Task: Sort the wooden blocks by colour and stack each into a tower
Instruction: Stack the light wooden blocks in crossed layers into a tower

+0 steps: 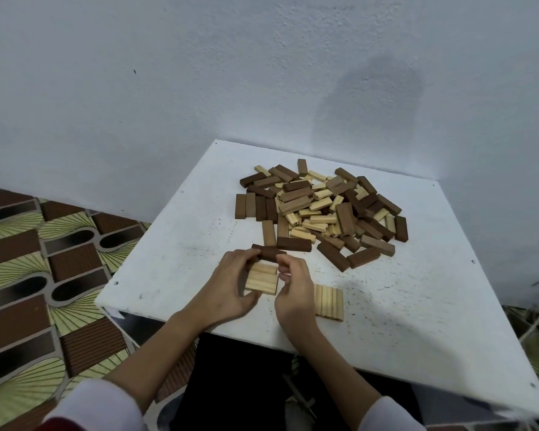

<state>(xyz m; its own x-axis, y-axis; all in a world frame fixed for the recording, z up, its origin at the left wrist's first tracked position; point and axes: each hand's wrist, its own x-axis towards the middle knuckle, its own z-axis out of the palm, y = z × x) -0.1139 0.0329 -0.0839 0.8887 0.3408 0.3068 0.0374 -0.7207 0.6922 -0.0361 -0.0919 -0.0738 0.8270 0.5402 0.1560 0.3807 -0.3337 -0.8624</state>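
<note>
**Dim, cool light and a bowed wide-angle frame**

The light over my table (175,244) is soft, bluish and rather dim, with no glare. A broad, faint shadow smudges the wall (371,101) at upper right. My hands cast only weak shadows. The lens bends the table's edges toward the lower right, and my sleeves (84,402) along the bottom look blurred.

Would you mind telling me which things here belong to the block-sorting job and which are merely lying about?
Part of the job: mixed pile of blocks, dark block held by left hand and right hand, pale stack, pale row.

Just there: white table, patterned floor mat.
</note>
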